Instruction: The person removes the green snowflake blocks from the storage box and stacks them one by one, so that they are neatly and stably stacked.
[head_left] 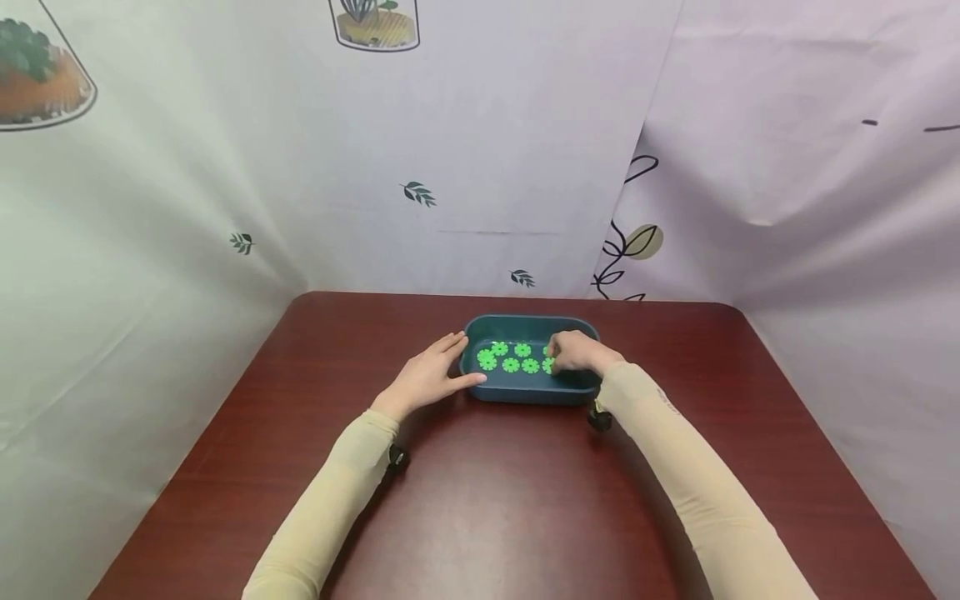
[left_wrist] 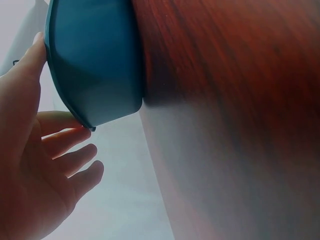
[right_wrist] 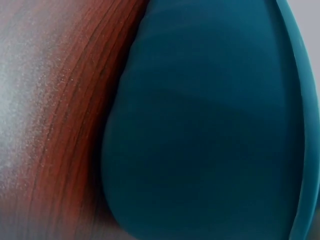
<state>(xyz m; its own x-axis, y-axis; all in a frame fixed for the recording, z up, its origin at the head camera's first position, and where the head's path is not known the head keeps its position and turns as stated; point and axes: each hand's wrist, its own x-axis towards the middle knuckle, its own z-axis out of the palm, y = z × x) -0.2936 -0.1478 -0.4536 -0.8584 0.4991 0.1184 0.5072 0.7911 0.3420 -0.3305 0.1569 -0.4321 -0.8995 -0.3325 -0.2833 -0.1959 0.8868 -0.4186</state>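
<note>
Green flower-shaped pieces [head_left: 511,365] lie in a teal tray [head_left: 525,396] near the far edge of the desk [head_left: 465,492]. Apparently arranging them, the right hand [head_left: 581,351] bends over the rightmost, its pinch unclear; the left hand [head_left: 423,379], fingers apart, touches the rim. The next move likely needs steady bracing.

You have a dark teal tub [head_left: 525,395], bright green pieces [head_left: 530,366] inside it, a reddish-brown wood-grained table [head_left: 480,500] beneath it, and a whitish leaf-printed backdrop [head_left: 495,150] behind it.

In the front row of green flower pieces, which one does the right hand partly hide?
The rightmost visible front-row piece; the right hand covers none of the others there.
</note>
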